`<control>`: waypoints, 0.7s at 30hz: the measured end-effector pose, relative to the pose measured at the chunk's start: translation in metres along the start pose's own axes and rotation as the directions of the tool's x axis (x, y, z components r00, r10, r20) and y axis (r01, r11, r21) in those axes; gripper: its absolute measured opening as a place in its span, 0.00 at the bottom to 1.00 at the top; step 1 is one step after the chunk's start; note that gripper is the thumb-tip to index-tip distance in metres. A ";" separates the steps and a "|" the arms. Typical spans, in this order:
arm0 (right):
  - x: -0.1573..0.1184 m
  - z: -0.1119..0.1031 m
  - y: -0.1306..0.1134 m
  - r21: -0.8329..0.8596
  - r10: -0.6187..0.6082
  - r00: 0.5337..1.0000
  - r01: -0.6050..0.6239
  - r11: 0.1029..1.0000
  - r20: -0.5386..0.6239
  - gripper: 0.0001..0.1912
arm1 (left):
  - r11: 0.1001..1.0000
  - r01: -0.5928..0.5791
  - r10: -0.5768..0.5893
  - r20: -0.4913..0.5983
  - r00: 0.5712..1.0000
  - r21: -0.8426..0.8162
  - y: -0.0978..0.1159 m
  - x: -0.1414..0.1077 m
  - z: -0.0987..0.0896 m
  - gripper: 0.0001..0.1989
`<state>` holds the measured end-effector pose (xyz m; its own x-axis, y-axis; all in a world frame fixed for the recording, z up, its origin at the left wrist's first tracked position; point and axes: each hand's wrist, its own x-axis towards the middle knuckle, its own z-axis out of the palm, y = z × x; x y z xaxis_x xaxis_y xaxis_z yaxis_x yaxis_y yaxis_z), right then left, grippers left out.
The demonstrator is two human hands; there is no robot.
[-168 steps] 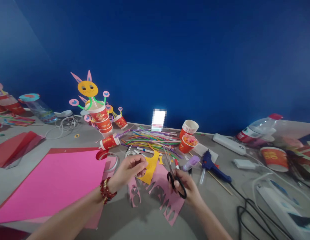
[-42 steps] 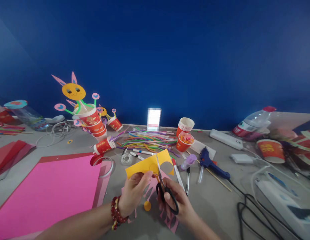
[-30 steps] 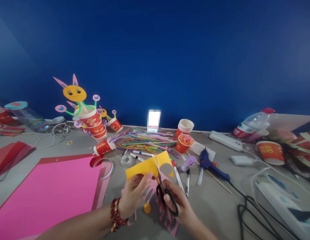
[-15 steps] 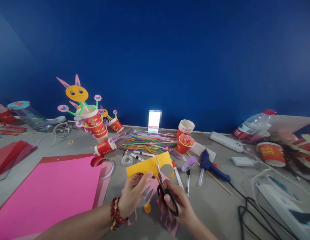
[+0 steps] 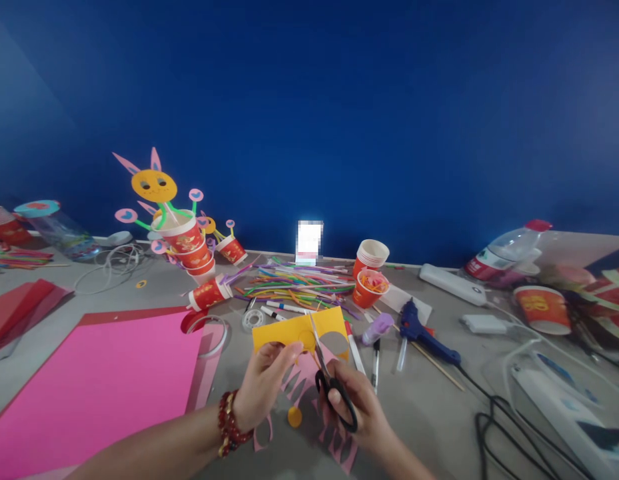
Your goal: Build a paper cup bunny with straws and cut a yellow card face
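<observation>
My left hand (image 5: 269,377) pinches a strip of yellow paper (image 5: 282,331) by its lower edge. A round hole is cut in the strip's right end. My right hand (image 5: 356,400) grips black-handled scissors (image 5: 323,363), with the blades at the paper beside a drawn circle. Below my hands, a small yellow paper disc (image 5: 294,417) lies on the table. Around it are pink paper scraps (image 5: 339,443) with cut-out shapes, partly hidden behind my right hand.
Pink paper sheets (image 5: 104,387) cover the left side. Pipe cleaners (image 5: 299,283) lie at the back. A paper-cup figure (image 5: 182,237) stands back left. On the right are a blue glue gun (image 5: 424,337), red paper cups (image 5: 372,288), a black cable (image 5: 489,417) and a power strip (image 5: 564,413).
The yellow paper has tilted and shifted very slightly, and my left hand has moved a little with it. The scissors stay nearly in place.
</observation>
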<state>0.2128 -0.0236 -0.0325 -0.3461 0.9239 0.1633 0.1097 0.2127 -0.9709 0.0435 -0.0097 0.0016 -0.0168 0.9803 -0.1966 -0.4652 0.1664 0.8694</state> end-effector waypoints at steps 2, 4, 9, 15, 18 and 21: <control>0.000 0.000 -0.001 -0.005 -0.006 1.000 0.006 1.000 0.000 0.31 | 0.999 0.017 -0.017 0.021 1.000 -0.031 0.000 0.001 -0.001 0.18; 0.000 0.000 -0.001 0.000 -0.010 1.000 0.010 1.000 0.013 0.31 | 0.999 0.023 -0.022 0.025 0.999 -0.034 0.000 0.001 -0.003 0.18; -0.001 0.000 0.000 0.022 0.010 1.000 -0.011 1.000 0.026 0.30 | 1.000 0.012 -0.013 -0.028 1.000 -0.024 -0.001 0.005 -0.007 0.17; -0.001 0.000 -0.001 0.040 0.019 0.999 -0.020 0.999 0.034 0.30 | 0.999 -0.032 0.032 -0.067 0.997 -0.004 -0.004 0.006 -0.012 0.19; -0.001 0.000 -0.002 0.036 0.026 0.999 -0.027 0.999 0.030 0.31 | 0.999 -0.033 0.033 -0.085 0.996 -0.001 -0.005 0.006 -0.012 0.20; -0.002 0.000 -0.002 0.045 0.070 0.997 -0.072 0.996 0.044 0.31 | 1.000 -0.027 0.028 -0.089 0.996 0.012 -0.004 0.007 -0.012 0.21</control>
<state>0.2133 -0.0262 -0.0307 -0.3784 0.9216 0.0867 0.0923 0.1308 -0.9871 0.0350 -0.0049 -0.0090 -0.1082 0.9713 -0.2119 -0.4544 0.1412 0.8796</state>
